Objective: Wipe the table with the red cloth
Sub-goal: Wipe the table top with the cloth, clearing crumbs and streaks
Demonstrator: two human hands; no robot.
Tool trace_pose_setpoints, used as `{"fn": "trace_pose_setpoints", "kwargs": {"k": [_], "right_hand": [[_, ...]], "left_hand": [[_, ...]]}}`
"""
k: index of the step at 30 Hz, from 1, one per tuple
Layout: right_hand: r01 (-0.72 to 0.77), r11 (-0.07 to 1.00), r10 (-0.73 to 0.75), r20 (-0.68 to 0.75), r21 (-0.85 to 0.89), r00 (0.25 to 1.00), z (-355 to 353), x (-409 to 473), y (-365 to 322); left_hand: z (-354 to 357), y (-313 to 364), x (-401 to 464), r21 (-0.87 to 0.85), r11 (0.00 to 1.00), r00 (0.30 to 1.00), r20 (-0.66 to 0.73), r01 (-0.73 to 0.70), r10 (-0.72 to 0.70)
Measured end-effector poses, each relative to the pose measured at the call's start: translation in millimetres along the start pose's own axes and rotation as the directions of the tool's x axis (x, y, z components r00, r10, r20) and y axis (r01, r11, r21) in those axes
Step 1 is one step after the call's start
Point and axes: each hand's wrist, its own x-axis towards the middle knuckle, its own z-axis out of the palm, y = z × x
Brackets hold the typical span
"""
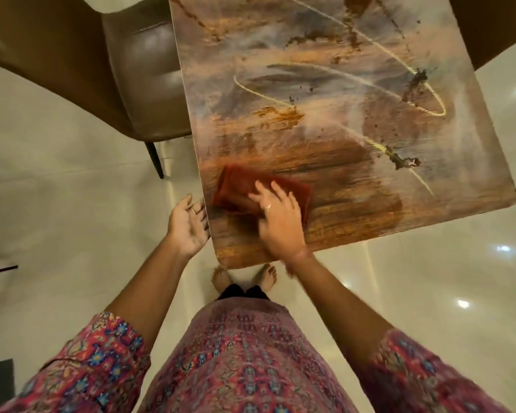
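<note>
One hand (277, 225) presses red cloth (251, 186) on table (355, 114).

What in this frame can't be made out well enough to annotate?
Head view only:
- Red cloth: blurred by motion, and the right hand covers its near part, so its folds and full outline are unclear.
- Table: the far end is cut off by the top edge.
- Dark marks on the table: stains or printed pattern, cannot tell.
- Chair: cut off by the top edge.
- Left hand: open beside the table edge; contact unclear.
</note>
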Motion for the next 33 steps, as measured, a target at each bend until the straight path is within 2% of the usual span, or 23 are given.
{"fn": "trace_pose_setpoints", "kwargs": {"k": [2, 4, 7, 10, 13, 16, 17, 19, 23, 25, 28, 33], "right_hand": [[0.095, 0.995, -0.092, 0.104, -0.017, 0.99, 9, -37, -10], [0.129, 0.991, -0.123, 0.152, -0.032, 0.981, 9, -47, -9], [0.09, 0.996, -0.088, 0.075, -0.016, 0.993, -8, -3, -6], [0.073, 0.997, -0.075, -0.049, -0.036, 0.996, -32, 78, 5], [-0.109, 0.992, 0.096, -0.187, -0.058, 0.978, -58, 172, 25], [-0.256, 0.963, 0.233, -0.226, -0.079, 0.946, -63, 214, 27], [-0.248, 0.965, 0.225, -0.222, -0.082, 0.949, -55, 208, 19], [-0.126, 0.987, 0.107, -0.17, -0.102, 0.98, -32, 165, 1], [0.135, 0.986, -0.13, 0.063, -0.097, 0.99, 14, 28, -28], [0.167, 0.981, -0.152, 0.15, -0.095, 0.977, 19, 0, -25], [0.161, 0.98, -0.142, 0.158, -0.114, 0.977, 8, 44, -26], [0.151, 0.968, -0.132, 0.107, -0.199, 0.986, -14, 210, -43]], "left_hand": [[-5, 3, 0, -0.097, 0.995, 0.998, 0.057, 0.037, -0.032], [-9, 4, 2, -0.119, 0.991, 0.996, 0.082, 0.055, -0.045], [-10, 3, 5, -0.145, 0.987, 0.993, 0.099, 0.075, -0.061], [-11, 4, 9, -0.085, 0.995, 0.995, 0.079, 0.06, -0.053], [-11, 5, 15, -0.056, 0.996, 0.996, 0.07, 0.067, -0.063], [-9, 11, 22, -0.066, 0.996, 0.997, 0.064, 0.058, -0.054], [-7, 14, 25, -0.069, 0.996, 0.997, 0.063, 0.052, -0.047], [-3, 20, 30, -0.076, 0.996, 0.997, 0.066, 0.04, -0.035], [6, 42, 35, -0.09, 0.994, 0.996, 0.064, 0.064, -0.058], [8, 51, 36, -0.066, 0.995, 0.994, 0.088, 0.074, -0.068], [6, 53, 35, -0.155, 0.983, 0.991, 0.109, 0.099, -0.083], [2, 51, 36, -0.172, 0.983, 0.991, 0.127, 0.068, -0.047]]}}
